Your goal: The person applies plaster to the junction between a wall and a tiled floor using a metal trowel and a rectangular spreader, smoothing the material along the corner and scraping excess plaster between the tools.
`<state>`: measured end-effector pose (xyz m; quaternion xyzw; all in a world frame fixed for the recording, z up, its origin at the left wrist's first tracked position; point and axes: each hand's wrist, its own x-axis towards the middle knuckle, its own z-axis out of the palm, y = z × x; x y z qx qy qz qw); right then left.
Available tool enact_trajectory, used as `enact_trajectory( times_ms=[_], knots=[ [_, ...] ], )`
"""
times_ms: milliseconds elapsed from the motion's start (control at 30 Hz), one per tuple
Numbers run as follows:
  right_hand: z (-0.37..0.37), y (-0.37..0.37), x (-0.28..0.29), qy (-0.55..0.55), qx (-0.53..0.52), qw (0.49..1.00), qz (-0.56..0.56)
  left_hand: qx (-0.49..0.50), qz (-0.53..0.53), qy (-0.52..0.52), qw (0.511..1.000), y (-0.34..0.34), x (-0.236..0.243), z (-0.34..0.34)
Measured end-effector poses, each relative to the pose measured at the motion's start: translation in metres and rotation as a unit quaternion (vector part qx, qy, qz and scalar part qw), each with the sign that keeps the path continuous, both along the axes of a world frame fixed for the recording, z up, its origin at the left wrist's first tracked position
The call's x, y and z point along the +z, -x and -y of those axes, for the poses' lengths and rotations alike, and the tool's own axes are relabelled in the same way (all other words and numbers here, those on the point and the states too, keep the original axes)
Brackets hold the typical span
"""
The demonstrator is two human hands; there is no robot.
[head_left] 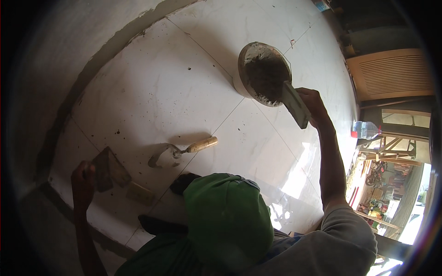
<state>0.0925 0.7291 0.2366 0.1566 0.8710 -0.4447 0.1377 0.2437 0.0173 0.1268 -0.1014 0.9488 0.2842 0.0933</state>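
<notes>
My right hand is closed on a flat rectangular plastering float, tilted so its upper end overlaps the rim of a pail. Dark grey mortar fills much of that pail. At the far left my left hand makes a fist beside a dark, flat, plate-like tool; the grip is partly hidden, but the hand seems to hold it. Between the hands lies a trowel with a wooden handle and a mortar-smeared blade. A pale block rests near the left hand's tool.
Large white tiles cover the floor, with crumbs scattered about. A rough cement strip edges them along the wall. A green cap and dark shoes fill the lower middle. A clear plastic bottle is at the right, by a doorway.
</notes>
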Motion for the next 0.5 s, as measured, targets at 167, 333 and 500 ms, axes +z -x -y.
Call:
enact_trajectory(
  times_ms=[167,333,500],
  knots=[
    [-0.014,0.015,-0.03,0.138,0.048,0.989,0.003,-0.05,0.051,-0.033,0.997,-0.027,-0.006,0.01],
    [0.001,0.038,-0.068,0.178,0.044,0.982,0.053,-0.004,0.05,-0.079,0.996,-0.03,-0.003,0.013],
    [0.021,0.037,-0.08,0.315,-0.078,0.944,0.063,0.004,0.033,-0.079,0.996,-0.026,0.006,0.007]
  ],
)
